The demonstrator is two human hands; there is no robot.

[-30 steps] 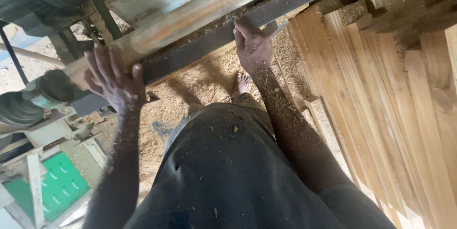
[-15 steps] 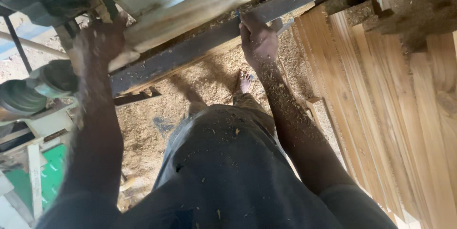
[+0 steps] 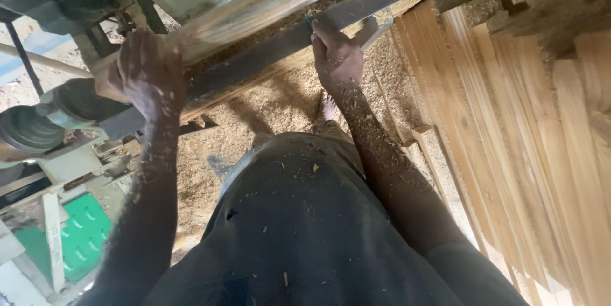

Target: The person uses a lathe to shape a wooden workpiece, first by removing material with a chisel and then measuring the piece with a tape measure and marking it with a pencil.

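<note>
Left hand (image 3: pixel 147 74) grips the plank (image 3: pixel 254 10) end at upper left; right hand (image 3: pixel 337 58), fingers curled, rests on the rail (image 3: pixel 280 42) below the plank's diagonal axis.

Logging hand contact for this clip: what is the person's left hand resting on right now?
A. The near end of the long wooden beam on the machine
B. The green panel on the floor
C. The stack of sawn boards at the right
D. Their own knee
A: the left hand is wrapped over the near end of the long wooden beam, while the right hand rests on the dark metal rail.
</note>
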